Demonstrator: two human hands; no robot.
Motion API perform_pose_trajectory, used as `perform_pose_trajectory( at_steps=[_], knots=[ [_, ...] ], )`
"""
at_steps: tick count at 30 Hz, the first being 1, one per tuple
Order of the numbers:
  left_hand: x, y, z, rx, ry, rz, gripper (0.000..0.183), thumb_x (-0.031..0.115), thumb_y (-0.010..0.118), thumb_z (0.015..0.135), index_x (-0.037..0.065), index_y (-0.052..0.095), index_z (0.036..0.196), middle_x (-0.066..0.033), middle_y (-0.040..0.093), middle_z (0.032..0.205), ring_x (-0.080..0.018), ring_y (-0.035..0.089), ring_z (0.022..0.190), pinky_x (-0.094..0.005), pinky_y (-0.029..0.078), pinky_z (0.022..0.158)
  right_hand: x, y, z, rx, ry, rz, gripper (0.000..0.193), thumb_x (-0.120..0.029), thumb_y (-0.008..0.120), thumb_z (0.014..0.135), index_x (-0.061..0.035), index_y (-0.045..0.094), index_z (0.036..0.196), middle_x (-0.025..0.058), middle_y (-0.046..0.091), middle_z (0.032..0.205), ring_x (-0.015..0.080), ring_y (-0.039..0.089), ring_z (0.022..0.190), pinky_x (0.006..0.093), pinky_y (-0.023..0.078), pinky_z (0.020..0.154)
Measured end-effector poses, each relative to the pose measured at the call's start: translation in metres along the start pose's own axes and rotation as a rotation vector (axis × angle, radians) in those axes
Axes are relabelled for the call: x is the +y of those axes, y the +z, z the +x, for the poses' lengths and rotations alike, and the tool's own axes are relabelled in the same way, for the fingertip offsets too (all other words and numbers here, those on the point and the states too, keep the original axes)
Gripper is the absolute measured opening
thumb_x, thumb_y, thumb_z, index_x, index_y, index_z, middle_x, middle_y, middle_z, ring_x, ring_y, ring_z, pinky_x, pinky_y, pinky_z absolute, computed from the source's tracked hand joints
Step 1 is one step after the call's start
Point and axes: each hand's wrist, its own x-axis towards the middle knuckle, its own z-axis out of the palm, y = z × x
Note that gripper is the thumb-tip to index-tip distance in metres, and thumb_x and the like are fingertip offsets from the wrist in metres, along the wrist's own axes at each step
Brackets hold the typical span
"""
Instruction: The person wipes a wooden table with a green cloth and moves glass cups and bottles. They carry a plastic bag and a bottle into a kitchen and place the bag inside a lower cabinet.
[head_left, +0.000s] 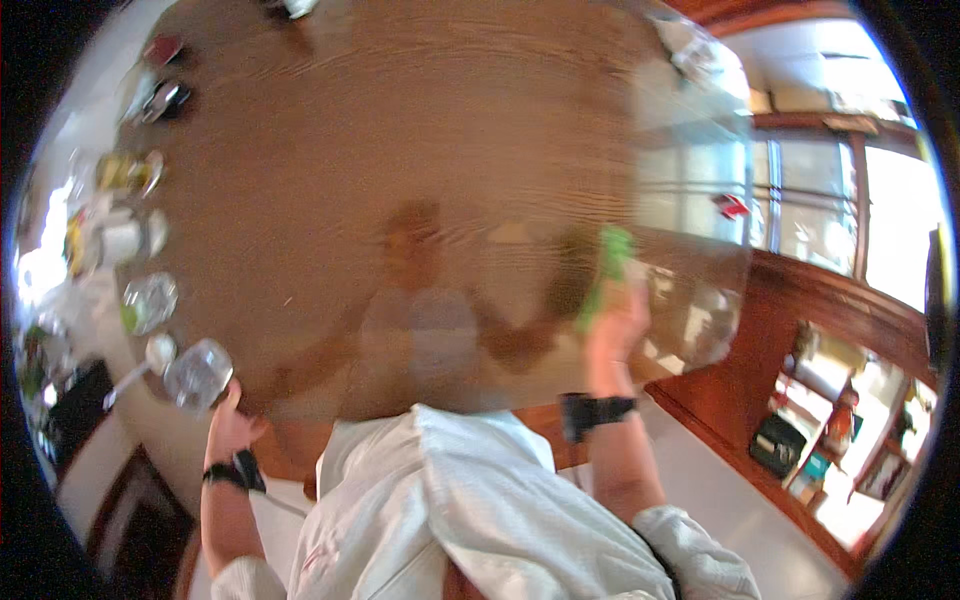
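Note:
My right hand (617,325) presses a green cloth (608,268) onto the glossy brown wooden table (400,130), right of centre. The hand is closed on the cloth and wears a black wrist strap. My left hand (232,420), also with a black strap, is at the table's near left edge. Its fingers are against the side of a clear glass (198,375) that it appears to grip. The picture is blurred by motion. My reflection shows in the tabletop between the two hands.
Along the table's left rim stand a spoon (140,368), another glass (148,302), a white jar (120,240) and several small items. A clear wrapped thing (690,50) lies far right. Wooden panelling and a shelf unit (850,430) are at the right.

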Motion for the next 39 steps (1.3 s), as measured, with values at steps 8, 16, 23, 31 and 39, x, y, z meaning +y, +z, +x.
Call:
perform_pose_trajectory(
  at_steps=[8, 16, 23, 31, 39],
  knots=[
    [0.013, 0.009, 0.023, 0.138, -0.155, 0.082, 0.098, 0.054, 0.072, 0.083, 0.015, 0.015, 0.153, -0.0116, 0.017, 0.16, -0.0445, 0.024, 0.138, -0.0637, 0.026, 0.108, 0.125, -0.104, 0.045, 0.314, -0.324, -0.89, 0.048, -0.028, 0.039, 0.104, -0.0014, 0.042, 0.144, 0.017, 0.031, 0.155, 0.0335, 0.032, 0.142, 0.0429, 0.03, 0.117],
    [0.018, 0.023, -0.005, 0.065, -0.042, 0.143, 0.077, 0.05, 0.066, 0.09, 0.018, 0.028, 0.149, -0.0071, 0.03, 0.154, -0.0365, 0.042, 0.13, -0.0529, 0.038, 0.106, 0.105, 0.108, -0.132, -0.189, -0.9, -0.867, 0.047, -0.012, 0.056, 0.093, 0.0012, 0.048, 0.137, 0.0204, 0.04, 0.149, 0.0384, 0.037, 0.138, 0.0491, 0.028, 0.114],
    [0.015, -0.031, 0.0, -0.196, -0.058, 0.236, 0.059, 0.041, 0.067, 0.091, 0.005, 0.046, 0.133, -0.0102, 0.063, 0.122, -0.0244, 0.062, 0.111, -0.0397, 0.048, 0.096, 0.083, 0.255, -0.246, -0.545, -1.031, -0.834, 0.043, -0.012, 0.055, 0.092, 0.0011, 0.051, 0.133, 0.0131, 0.04, 0.149, 0.0337, 0.035, 0.139, 0.0486, 0.029, 0.114],
    [0.046, -0.088, -0.024, 0.08, 0.713, 0.939, 0.058, 0.021, 0.071, 0.087, 0.005, 0.039, 0.133, -0.0146, 0.066, 0.105, -0.0252, 0.067, 0.095, -0.0365, 0.054, 0.08, 0.064, 0.291, -0.268, -0.557, -1.044, -0.441, 0.045, 0.006, 0.057, 0.084, -0.0053, 0.06, 0.127, 0.0171, 0.057, 0.13, 0.0366, 0.051, 0.12, 0.044, 0.043, 0.103],
    [0.092, -0.069, -0.018, -0.178, 0.798, 1.106, 0.034, 0.024, 0.069, 0.088, 0.007, 0.058, 0.115, -0.0127, 0.064, 0.108, -0.0261, 0.067, 0.096, -0.0381, 0.053, 0.082, 0.108, 0.104, -0.219, -0.001, -0.302, -0.827, 0.045, -0.017, 0.049, 0.102, -0.0035, 0.04, 0.145, 0.015, 0.028, 0.154, 0.0336, 0.034, 0.138, 0.0435, 0.035, 0.11]
  ],
)
